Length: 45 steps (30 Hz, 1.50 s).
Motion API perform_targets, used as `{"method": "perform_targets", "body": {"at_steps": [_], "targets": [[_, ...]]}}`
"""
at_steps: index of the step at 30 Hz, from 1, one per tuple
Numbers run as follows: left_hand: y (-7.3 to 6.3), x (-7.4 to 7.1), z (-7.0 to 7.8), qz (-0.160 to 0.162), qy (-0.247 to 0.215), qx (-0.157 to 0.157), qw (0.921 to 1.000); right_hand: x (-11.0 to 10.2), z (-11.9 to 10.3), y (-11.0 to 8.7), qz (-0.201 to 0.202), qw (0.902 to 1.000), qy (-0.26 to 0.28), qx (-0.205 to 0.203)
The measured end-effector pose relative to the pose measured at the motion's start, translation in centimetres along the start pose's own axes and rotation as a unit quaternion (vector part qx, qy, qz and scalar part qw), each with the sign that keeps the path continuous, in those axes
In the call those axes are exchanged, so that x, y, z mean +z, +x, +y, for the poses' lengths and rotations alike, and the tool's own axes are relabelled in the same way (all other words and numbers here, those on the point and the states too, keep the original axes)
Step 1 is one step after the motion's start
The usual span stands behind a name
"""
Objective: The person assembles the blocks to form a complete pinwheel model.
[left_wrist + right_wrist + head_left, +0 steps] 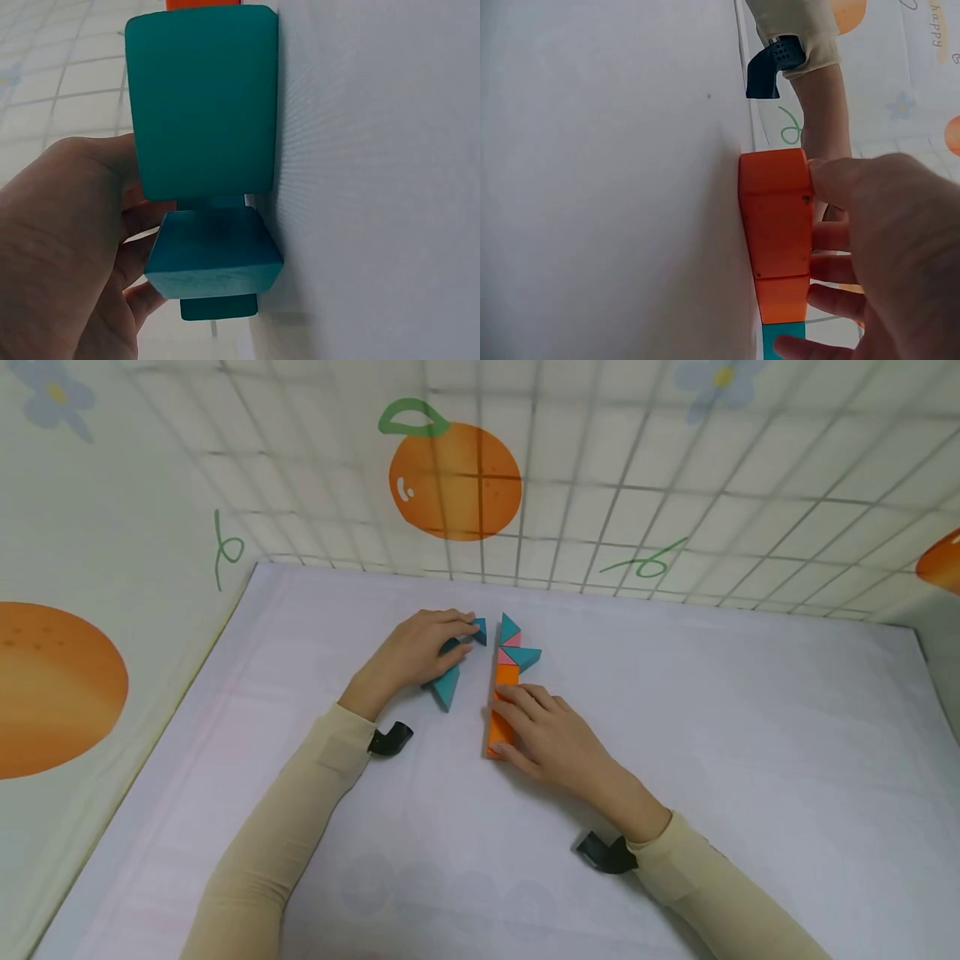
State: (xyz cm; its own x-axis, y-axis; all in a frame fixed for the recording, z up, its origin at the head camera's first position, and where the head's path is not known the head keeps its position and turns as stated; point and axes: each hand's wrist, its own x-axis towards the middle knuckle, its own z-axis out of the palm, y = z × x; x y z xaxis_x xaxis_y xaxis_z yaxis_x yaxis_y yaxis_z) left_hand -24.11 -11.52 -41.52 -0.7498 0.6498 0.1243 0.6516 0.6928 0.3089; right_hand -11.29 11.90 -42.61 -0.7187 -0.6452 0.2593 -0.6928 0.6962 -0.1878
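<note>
My left hand [423, 647] lies over a small group of teal and blue blocks. Its fingertips touch a small blue block [481, 632], and a teal triangular block [446, 689] sticks out beneath the hand. In the left wrist view a large teal block face [204, 105] and a darker teal block [214, 251] partly hide the fingers. With spread fingers, my right hand [558, 743] rests along a row of orange blocks [507, 675], its thumb at the near end. Beyond them in line are pink blocks [507, 655] and teal triangles [509, 627], one [522, 657] pointing right.
Both hands work on a white-covered table [712, 760]. A grid-patterned wall sheet [585, 468] with printed oranges stands behind it. Black wrist-worn devices [392, 740] protrude at both sleeves.
</note>
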Motion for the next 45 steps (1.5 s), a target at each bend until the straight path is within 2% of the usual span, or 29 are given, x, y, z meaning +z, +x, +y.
{"method": "perform_targets", "body": {"at_steps": [5,13,25,36,45], "targets": [[-0.1,-0.2,-0.1,0.002,-0.001,0.0,1.0,-0.2,0.0,0.2,-0.019,0.9988,0.04,0.018],[-0.1,-0.4,-0.2,-0.005,0.004,0.0,1.0,0.2,0.5,0.2,-0.027,0.9966,0.072,0.03],[0.2,-0.4,-0.1,-0.005,0.01,0.006,0.9999,0.3,0.8,0.1,-0.027,0.9962,0.075,0.035],[0.2,0.2,1.0,-0.008,0.015,0.024,0.9996,0.4,0.8,-0.1,-0.033,0.9953,0.081,0.041],[0.1,0.3,1.2,-0.008,0.023,0.019,0.9995,0.5,0.6,-0.2,-0.037,0.995,0.082,0.043]]}}
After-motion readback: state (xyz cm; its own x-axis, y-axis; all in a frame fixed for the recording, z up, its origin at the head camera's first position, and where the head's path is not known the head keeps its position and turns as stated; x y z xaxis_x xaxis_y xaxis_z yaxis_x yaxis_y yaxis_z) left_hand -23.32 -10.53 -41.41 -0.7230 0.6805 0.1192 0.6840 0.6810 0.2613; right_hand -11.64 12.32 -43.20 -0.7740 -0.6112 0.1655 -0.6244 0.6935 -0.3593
